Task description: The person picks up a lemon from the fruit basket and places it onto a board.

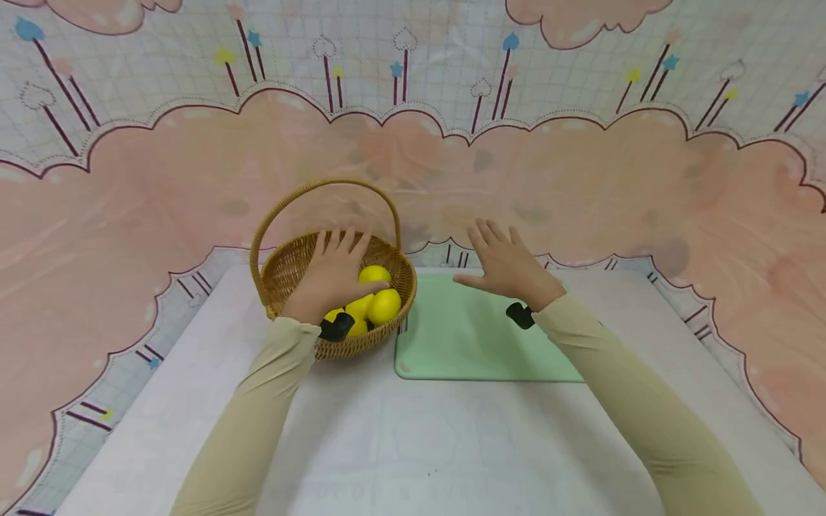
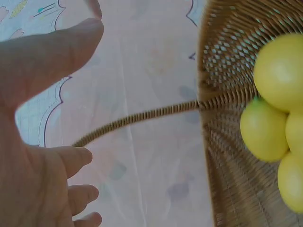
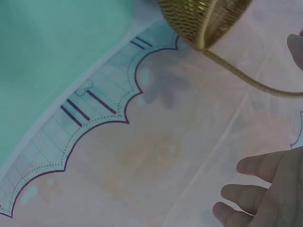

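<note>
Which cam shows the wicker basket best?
Head: the wicker basket and its whole arched handle fit in frame, though the left hand covers part. Left wrist crops it at the right edge; right wrist catches one end and some handle.

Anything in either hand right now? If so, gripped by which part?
Nothing held. The left hand shows in front of the basket, the right hand partly across the green board; both have fingers spread, gripping nothing.

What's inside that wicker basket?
Several yellow lemons lie in the wicker basket. In the head view, the left hand blocks part of its inside, and anything beneath the lemons is covered, so an exact count isn't possible.
</note>
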A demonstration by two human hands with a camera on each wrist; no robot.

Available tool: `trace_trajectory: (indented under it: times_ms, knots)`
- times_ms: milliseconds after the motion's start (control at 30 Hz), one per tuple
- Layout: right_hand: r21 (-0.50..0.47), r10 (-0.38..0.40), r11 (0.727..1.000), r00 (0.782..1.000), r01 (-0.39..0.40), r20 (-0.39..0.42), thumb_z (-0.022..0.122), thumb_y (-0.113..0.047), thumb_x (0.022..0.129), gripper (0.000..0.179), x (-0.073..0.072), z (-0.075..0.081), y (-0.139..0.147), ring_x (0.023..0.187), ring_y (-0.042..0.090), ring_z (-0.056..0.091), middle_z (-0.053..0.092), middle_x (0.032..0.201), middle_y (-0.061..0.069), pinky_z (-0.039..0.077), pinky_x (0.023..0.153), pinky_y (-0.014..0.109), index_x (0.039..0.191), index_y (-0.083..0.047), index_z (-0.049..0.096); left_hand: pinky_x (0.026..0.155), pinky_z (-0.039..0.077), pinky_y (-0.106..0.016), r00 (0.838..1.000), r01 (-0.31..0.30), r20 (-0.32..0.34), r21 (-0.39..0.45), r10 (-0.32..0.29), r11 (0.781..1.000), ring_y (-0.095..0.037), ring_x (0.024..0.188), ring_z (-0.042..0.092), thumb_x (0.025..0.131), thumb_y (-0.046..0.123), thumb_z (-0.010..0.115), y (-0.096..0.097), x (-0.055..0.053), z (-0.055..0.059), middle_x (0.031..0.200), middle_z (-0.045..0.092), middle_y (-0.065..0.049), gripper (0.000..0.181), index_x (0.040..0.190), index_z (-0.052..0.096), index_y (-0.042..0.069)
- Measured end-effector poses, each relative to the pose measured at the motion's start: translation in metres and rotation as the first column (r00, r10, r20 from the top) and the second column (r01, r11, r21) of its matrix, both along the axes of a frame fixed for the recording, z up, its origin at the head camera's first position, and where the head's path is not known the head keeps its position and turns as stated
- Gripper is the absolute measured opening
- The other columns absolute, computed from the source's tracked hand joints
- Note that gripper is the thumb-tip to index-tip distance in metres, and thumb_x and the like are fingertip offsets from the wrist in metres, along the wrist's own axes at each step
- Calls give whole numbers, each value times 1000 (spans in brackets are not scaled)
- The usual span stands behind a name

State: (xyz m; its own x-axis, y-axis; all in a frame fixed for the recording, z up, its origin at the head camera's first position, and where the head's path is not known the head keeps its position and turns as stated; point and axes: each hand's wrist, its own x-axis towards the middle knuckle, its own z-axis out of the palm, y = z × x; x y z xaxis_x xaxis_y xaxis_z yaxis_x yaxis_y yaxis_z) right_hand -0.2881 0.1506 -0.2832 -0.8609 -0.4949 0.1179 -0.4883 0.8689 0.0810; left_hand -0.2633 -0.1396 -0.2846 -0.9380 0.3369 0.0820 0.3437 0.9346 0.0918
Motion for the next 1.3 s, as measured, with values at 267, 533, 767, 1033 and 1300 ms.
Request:
trace_trajectory:
  times_ms: [267,533,767,1033,1300]
  knots:
    - [99,99,991,994,-94,-51,52,-62,86,93,-15,3,-12,145,35,17,16,156,19,15,114,61,149,-3,19,116,-1,-60,998,15,-64,-11,-15,1000,-43,144,-1,87,59,52,-29,13,3,157,-1,-22,92,151,9,8]
    - [174,234,955,971,-239,50,55,-60,85,90,-26,10,-24,146,31,14,16,157,16,14,116,56,149,-7,21,112,24,-58,993,113,-76,359,-92,927,-39,140,26,89,42,61,-63,30,16,152,30,-15,69,145,35,11]
    - [58,264,958,944,-280,196,63,-49,85,76,-40,19,-38,139,30,33,35,150,13,28,114,48,145,-12,35,98,47,-35,988,118,-154,612,-29,782,-11,103,62,89,25,65,-92,39,28,111,69,3,33,118,64,10]
    - [-36,315,948,913,-317,259,67,-39,85,55,-52,22,-56,118,25,56,58,132,8,42,105,40,129,-8,55,72,51,-8,946,205,-269,929,182,307,0,75,65,87,7,64,-126,33,25,86,69,15,11,97,70,6]
    - [-238,342,935,850,-264,401,69,-29,85,49,-65,24,-68,119,29,56,59,128,13,45,102,41,127,-6,57,84,47,-9,985,35,36,914,-166,405,1,98,60,99,16,46,-166,19,11,109,61,15,25,120,59,18]
